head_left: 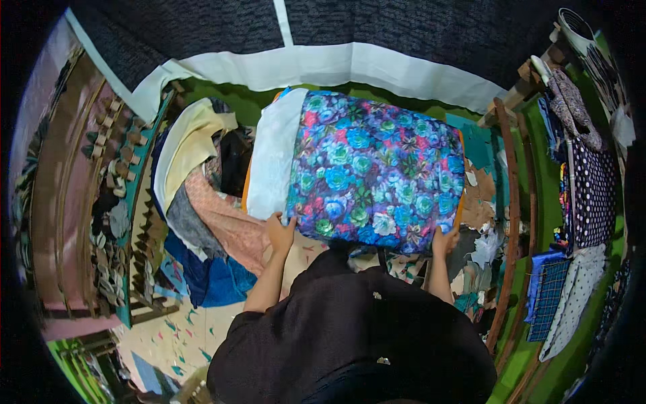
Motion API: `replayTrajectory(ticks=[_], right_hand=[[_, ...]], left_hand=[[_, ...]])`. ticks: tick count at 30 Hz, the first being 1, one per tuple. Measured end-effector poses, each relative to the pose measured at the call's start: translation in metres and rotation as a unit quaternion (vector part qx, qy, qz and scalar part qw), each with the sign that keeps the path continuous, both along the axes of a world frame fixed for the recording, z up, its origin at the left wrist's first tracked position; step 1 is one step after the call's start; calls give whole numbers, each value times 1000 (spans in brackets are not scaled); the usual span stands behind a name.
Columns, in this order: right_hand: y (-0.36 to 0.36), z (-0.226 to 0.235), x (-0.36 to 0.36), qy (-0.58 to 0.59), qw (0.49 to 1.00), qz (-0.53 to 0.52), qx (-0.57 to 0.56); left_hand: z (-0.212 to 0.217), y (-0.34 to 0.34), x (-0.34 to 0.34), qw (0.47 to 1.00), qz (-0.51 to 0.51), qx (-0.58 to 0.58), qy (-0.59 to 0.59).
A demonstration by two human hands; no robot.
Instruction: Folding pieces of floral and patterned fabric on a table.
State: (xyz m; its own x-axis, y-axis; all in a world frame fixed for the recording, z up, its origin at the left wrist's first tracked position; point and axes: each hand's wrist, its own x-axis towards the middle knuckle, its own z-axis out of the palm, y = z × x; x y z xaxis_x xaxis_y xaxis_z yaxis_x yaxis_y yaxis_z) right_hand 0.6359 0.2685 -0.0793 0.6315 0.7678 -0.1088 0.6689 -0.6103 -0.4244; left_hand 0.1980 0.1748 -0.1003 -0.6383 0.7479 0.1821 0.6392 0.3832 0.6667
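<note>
A blue, purple and pink floral fabric (377, 168) lies spread in front of me, with a white band (272, 155) along its left side. Orange edging (462, 210) shows from beneath at both ends. My left hand (280, 233) pinches the near edge close to where the white band meets the flowers. Near the right corner, my right hand (443, 242) grips the same edge, thumb on top and fingers curled under. The surface beneath the fabric is mostly hidden.
To the left hang draped cloths in cream, peach (215, 209) and blue (229, 279). Wooden racks (508, 222) flank both sides, with a polka-dot cloth (593, 192) hanging at the right. Scraps (481, 249) lie beside the right rack and across the floor (192, 337).
</note>
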Motion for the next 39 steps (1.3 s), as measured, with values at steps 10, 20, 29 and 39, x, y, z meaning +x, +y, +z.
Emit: replayTrajectory(ticks=[10,20,29,39], right_hand=[[-75,-78,34,473,856,-190,82],[-90,-83,45,443,880,-66,159],[-83,-45,52,657,734,-53,165],[-74,-36,76,578,795,-122,141]], left_hand=[[-16,-15,14,980,61,18,-187],[-60,-17,41,905,151,75,-390],[-28,-30,47,937,56,31,-344],[31,-57,9,979,-90,18,-180]])
